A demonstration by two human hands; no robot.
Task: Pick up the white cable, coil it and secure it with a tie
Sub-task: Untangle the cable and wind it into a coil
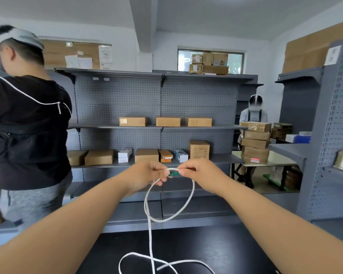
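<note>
The white cable (150,234) is thin and round. Its upper part forms one open loop hanging in mid-air, its top pinched between the left hand (147,173) and right hand (198,173). A small green tie (174,174) sits at that pinch. The cable's tail drops to the dark surface (206,250), lying in loose curves at the near edge.

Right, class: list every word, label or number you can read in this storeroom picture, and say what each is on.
None reads with certainty.
White box on the top shelf, left: grey word, too blurred.
Upright carton on the lower shelf: printed panel, too small.
Bottom box stacked on the table: red-and-white label, blurred.
White label, top right: unreadable.
</note>
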